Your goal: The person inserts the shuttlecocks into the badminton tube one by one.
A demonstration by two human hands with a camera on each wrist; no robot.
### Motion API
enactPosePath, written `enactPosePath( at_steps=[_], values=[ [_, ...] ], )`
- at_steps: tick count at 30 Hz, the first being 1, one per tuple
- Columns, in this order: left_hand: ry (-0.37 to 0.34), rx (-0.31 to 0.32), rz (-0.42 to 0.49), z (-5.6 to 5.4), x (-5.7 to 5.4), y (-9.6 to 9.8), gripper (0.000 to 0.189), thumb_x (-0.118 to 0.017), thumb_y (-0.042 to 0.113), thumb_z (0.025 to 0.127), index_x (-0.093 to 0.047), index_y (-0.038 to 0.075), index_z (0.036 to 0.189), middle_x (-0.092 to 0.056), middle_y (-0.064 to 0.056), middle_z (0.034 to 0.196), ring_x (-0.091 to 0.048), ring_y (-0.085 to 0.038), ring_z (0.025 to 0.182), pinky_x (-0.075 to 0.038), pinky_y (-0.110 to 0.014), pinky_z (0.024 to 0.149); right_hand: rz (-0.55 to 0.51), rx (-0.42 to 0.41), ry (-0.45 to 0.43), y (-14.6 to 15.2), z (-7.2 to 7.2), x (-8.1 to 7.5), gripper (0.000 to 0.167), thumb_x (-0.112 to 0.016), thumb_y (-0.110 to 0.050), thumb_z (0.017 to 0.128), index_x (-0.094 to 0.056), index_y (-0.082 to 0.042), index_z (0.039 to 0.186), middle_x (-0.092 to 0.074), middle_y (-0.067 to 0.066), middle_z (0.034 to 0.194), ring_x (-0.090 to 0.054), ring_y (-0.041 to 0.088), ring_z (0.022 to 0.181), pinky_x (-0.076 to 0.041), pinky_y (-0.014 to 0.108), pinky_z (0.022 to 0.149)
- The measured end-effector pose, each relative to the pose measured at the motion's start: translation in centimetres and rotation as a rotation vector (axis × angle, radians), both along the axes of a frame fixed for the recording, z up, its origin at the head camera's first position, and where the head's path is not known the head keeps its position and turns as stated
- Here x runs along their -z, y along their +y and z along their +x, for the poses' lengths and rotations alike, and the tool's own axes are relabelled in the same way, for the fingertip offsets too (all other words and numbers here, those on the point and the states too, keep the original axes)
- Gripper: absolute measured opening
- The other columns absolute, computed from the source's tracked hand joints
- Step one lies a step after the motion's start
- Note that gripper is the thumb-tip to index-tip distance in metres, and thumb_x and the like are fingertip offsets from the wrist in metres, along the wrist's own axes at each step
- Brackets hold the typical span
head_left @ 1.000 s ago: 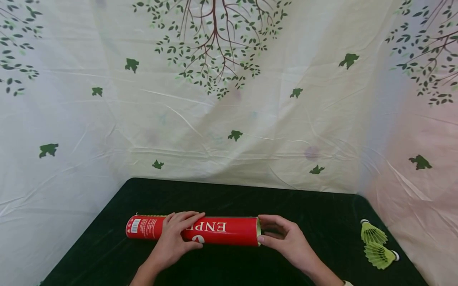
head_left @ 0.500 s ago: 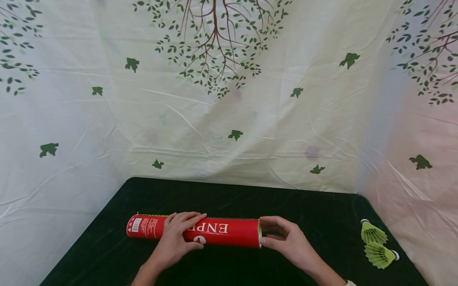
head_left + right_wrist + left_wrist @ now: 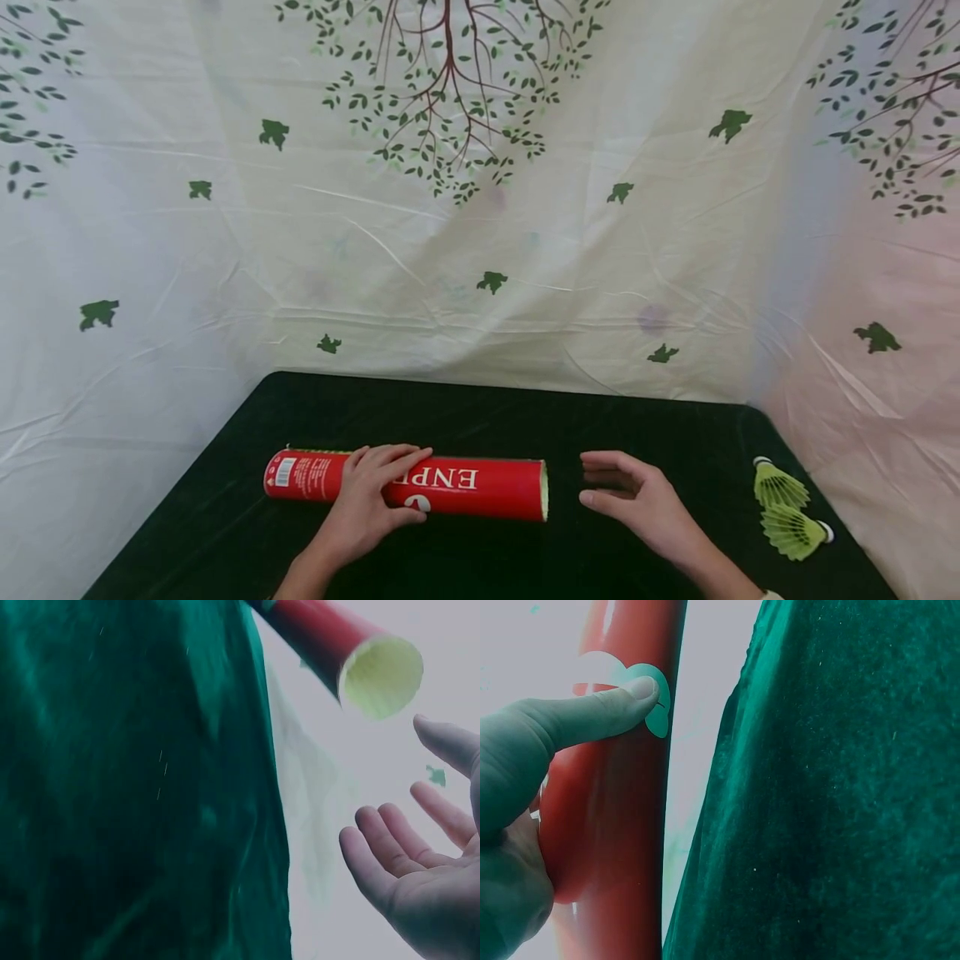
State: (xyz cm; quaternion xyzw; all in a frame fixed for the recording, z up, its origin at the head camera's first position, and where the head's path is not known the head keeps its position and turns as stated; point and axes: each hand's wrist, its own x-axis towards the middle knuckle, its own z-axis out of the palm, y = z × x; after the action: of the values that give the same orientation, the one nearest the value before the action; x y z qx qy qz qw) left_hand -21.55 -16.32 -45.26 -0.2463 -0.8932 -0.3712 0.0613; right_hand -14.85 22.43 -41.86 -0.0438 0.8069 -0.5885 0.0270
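Observation:
A red shuttlecock tube point(image 3: 495, 490) with white lettering lies crosswise over the dark green table. My left hand point(image 3: 367, 492) grips it around the middle; in the left wrist view the thumb point(image 3: 600, 718) presses along its red side, while the other fingers are hidden behind it. The tube's right end faces my right hand point(image 3: 637, 493), which hovers a short gap away with fingers loosely bent and nothing in them. Seen from the right wrist, that end point(image 3: 384, 679) is round and filled with a pale yellow-green shuttlecock skirt.
Two yellow-green shuttlecocks, one farther back point(image 3: 780, 485) and one nearer point(image 3: 791, 532), lie together by the right edge of the dark green tabletop point(image 3: 637, 433). Behind and at both sides hangs a pale cloth point(image 3: 420, 267) printed with leaves and birds.
My right hand has drawn away to the right from the tube's end, where its fingertips were before. The left hand and the tube have stayed in nearly the same place.

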Motion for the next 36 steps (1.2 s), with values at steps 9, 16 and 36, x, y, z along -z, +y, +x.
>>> enactPosePath(
  at_steps=[9, 16, 36],
  values=[
    [-0.009, 0.007, 0.008, 0.1, -0.1, -0.1, 0.085, -0.091, 0.021, 0.068, -0.053, 0.050, 0.138, -0.054, 0.012, 0.136, -0.047, -0.021, 0.125, -0.014, -0.062, 0.112, 0.077, 0.211, -0.050, 5.3, 1.5, 1.3, 0.060, -0.076, -0.034, 0.090, -0.055, -0.006, 0.139, -0.055, 0.017, 0.140, -0.060, 0.026, 0.119, -0.054, 0.040, 0.092],
    [-0.008, 0.008, 0.004, 0.0, -0.1, -0.1, 0.085, -0.092, 0.021, 0.068, -0.053, 0.051, 0.138, -0.054, 0.012, 0.136, -0.047, -0.021, 0.125, -0.015, -0.061, 0.112, 0.145, 0.359, -0.097, 10.2, 3.0, 1.2, 0.073, -0.072, -0.047, 0.090, -0.049, -0.004, 0.144, -0.053, 0.019, 0.142, -0.063, 0.007, 0.107, -0.055, 0.031, 0.088],
    [-0.002, 0.003, -0.003, 0.1, 0.0, -0.1, 0.086, -0.092, 0.020, 0.068, -0.053, 0.051, 0.138, -0.054, 0.011, 0.136, -0.048, -0.022, 0.126, -0.015, -0.062, 0.112, 0.195, 0.713, 0.081, 23.4, 2.2, 3.1, 0.045, -0.072, -0.034, 0.093, -0.059, -0.001, 0.120, -0.051, -0.033, 0.086, -0.057, -0.011, 0.071, -0.055, 0.021, 0.060]
  ],
)
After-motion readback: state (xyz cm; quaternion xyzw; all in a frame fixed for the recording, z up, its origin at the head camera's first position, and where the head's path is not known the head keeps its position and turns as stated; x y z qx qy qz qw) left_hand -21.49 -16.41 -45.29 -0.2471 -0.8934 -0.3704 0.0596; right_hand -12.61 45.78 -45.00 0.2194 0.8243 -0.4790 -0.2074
